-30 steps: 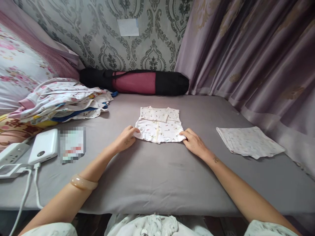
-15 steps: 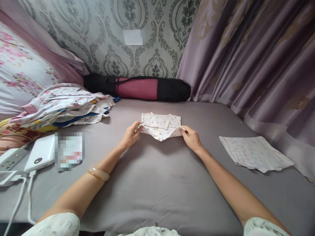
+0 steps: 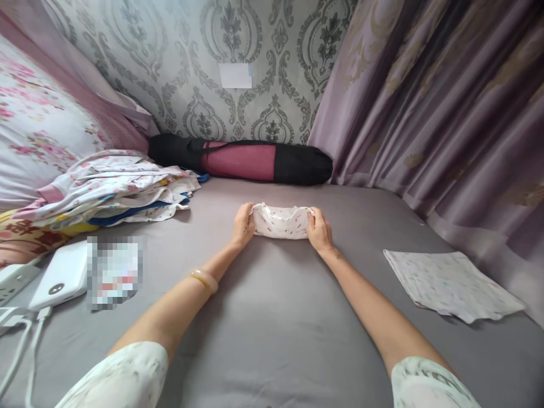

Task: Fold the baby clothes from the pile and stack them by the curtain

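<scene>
A small white garment (image 3: 281, 225) with a scattered print is stretched between my two hands, just above or on the grey sheet. My left hand (image 3: 244, 225) closes on its left edge, and my right hand (image 3: 319, 229) grips the right edge. The garment is folded into a short wide band, its upper edge dipping in the middle. Fingertips of both hands are partly hidden behind the cloth. To the right lies another folded white printed cloth (image 3: 454, 283), apart from my hands.
A heap of clothes (image 3: 114, 187) lies at the left by a floral pillow (image 3: 38, 124). Nearer are a white power bank (image 3: 63, 275) with cables and a blurred-out item (image 3: 114, 272). A black and maroon long bag (image 3: 240, 160) lies along the wall; purple curtains (image 3: 408, 90) hang at right.
Both hands have folded the garment's near part up and away, so the pointed flap no longer shows. The hands came slightly closer together. The camera view shifted a little.
</scene>
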### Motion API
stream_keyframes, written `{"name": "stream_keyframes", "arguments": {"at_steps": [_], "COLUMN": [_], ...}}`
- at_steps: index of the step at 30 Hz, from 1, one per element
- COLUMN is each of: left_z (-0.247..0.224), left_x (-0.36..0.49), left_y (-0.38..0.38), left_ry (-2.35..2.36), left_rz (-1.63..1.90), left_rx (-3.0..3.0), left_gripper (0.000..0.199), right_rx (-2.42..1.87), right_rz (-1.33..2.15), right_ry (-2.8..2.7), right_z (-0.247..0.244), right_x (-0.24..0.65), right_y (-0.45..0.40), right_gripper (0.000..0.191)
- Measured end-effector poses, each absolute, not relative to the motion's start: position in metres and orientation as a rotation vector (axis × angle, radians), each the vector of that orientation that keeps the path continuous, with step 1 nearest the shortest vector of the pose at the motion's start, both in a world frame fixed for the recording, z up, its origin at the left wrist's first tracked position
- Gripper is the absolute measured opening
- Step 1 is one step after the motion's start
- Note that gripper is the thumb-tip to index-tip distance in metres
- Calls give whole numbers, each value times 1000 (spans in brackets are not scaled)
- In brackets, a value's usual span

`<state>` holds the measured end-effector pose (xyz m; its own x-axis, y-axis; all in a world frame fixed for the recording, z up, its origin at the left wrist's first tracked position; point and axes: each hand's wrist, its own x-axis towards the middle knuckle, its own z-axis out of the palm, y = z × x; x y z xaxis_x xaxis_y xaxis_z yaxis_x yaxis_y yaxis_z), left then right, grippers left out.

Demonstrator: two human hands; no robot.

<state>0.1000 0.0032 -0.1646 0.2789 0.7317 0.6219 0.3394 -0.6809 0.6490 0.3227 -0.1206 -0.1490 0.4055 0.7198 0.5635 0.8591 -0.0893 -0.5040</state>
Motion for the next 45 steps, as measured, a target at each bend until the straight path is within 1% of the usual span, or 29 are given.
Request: {"name": "stream_keyframes", "arguments": {"at_steps": [5, 11, 15, 22, 26, 30, 41, 43, 45], "left_z": [-170, -164, -162, -164, -160, -156, -153, -152, -150], "left_x": [110, 117, 117, 113, 112, 110, 104, 103, 105], "left_y": [19, 26, 28, 36, 39, 40, 45, 43, 36], "left_ry": [1075, 1365, 1498, 1643, 1691, 1774, 1752, 1742, 1739], "left_rz": [1318, 1013, 830, 707, 609, 529, 566, 621, 726], "left_rx": [2223, 2262, 2281, 2224, 2172, 2099, 2069, 2083, 2185], "left_gripper": [34, 36, 33, 21, 22, 27, 36, 36, 33], "right_rx": [-2056, -2294, -2379, -2475, -2526, -2538, -2588, -2600, -2570], "right_rz": [-202, -102, -36, 6, 78, 112, 176, 99, -82], "right_ry": [-1373, -1420, -1418, -1245, -1126, -1048, -938, -978, -1111], "right_z": [-146, -146, -147, -145, -143, -140, -139, -136, -131], "right_x": [328, 337, 339, 339, 339, 339, 346, 344, 338], "right_y": [-108, -98, -97, -98, -95, -93, -86, -85, -82], "right_gripper": [36, 35, 34, 31, 31, 30, 33, 34, 34]}}
